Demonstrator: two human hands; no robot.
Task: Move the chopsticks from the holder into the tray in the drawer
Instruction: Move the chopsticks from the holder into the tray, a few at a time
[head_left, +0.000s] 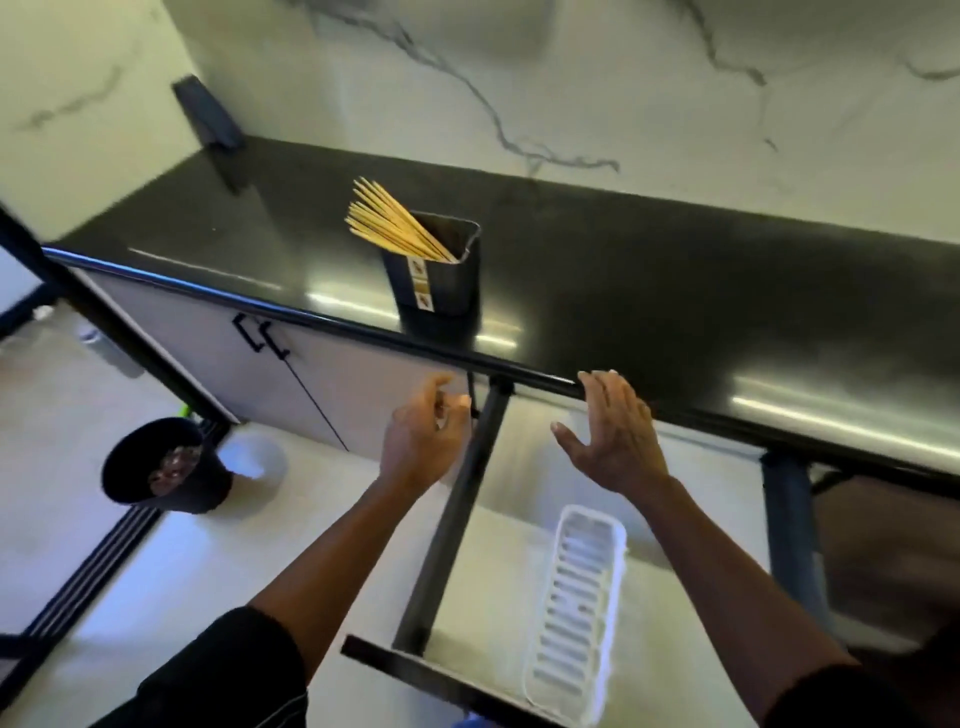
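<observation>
- Head view: the bundle of thin yellow wooden chopsticks (392, 223) stands in the dark rectangular holder (434, 273) near the front edge of the glossy black tabletop (649, 270), and it leans to the left-back.
- The white slotted plastic tray (576, 613) lies in the pulled-out pale drawer with black frame (457, 519), directly below the holder, and it looks empty.
- The left hand (423, 436) is loosely curled, with fingertips close together beside the drawer rail; it holds nothing.
- The right hand (613, 431) is spread open and empty, with its fingertips at the tabletop rim.
- Probably the step is reaching up for the chopsticks. A good way is to gather the whole bundle low, near the holder mouth, and to lift along the lean, so the holder does not tip off the edge.
- The tabletop around the holder is free, and so is the path down to the tray; the tabletop edge hangs over the back part of the drawer.
</observation>
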